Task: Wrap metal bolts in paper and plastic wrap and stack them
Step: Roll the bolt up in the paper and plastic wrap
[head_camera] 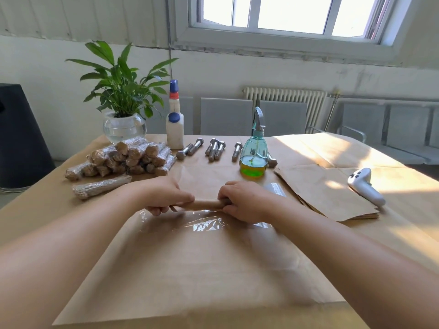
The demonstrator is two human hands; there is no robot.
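Your left hand [166, 197] and your right hand [240, 201] each hold 1 end of a paper-wrapped bolt [206, 204], fingers curled round it, so the roll lies level between them and spans the gap from one hand to the other. It sits at the far edge of a sheet of clear plastic wrap [202, 227], which spreads toward you from under both hands over the brown-papered surface [190, 281]. Just beyond your right hand lies a roll of plastic wrap [275, 189], partly hidden by that hand. Farther out past your left hand, a stack of wrapped bolts [126, 157] is piled in layers, and 1 loose wrapped bolt [102, 189] lies alone between that stack and your left forearm. Beyond the gap between your hands, bare metal bolts [213, 148] lie in a loose row, with a white glue bottle [175, 122] standing at the row's left end and a green spray bottle [253, 153] at its right. Out past your right hand lies a pile of brown paper sheets [327, 193], and beyond it a white controller [363, 185]. A potted plant [121, 91] in a glass bowl stands behind the stack.
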